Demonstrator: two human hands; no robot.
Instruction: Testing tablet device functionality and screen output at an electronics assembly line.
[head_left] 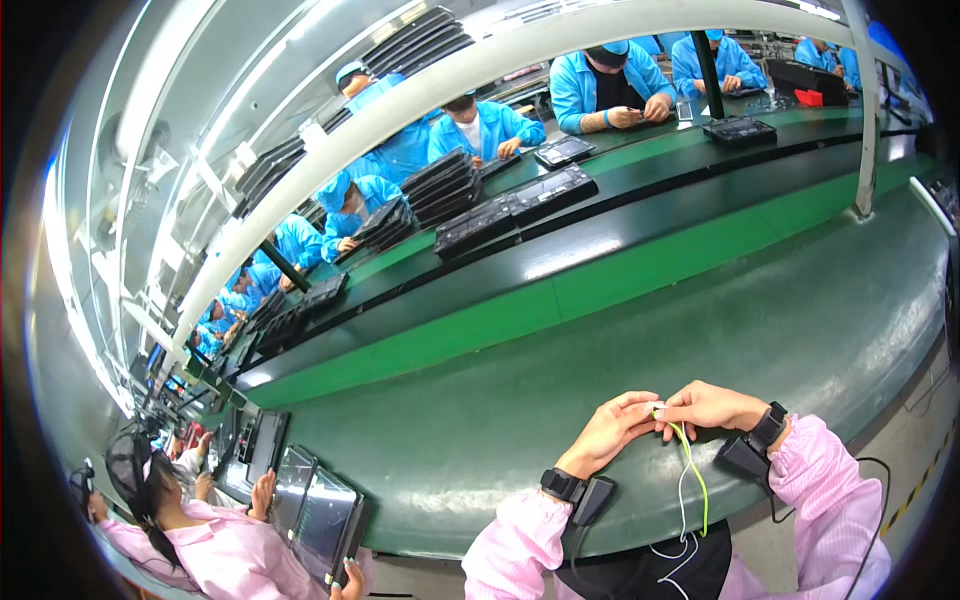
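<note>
A thin yellow-green cord (pixel 701 478) hangs from between my two hands, over the near edge of the green table (pixel 470 450). Beside it runs a thin white cord (pixel 682 505), which loops loosely over the dark cloth at my lap. My left hand (pixel 615 428) and my right hand (pixel 712 408) meet at the fingertips, both closed in a pinch. A small whitish piece (pixel 656 406) shows between the fingers at the cords' upper end; its kind is too small to tell. Both wrists wear black bands with dark boxes.
To the left, a person in pink (pixel 215 545) handles dark flat panels (pixel 318 500) at the table. Beyond a green strip, a dark conveyor (pixel 600 250) carries black trays (pixel 515 210). Several people in blue work behind it. A white post (pixel 866 120) stands at the right.
</note>
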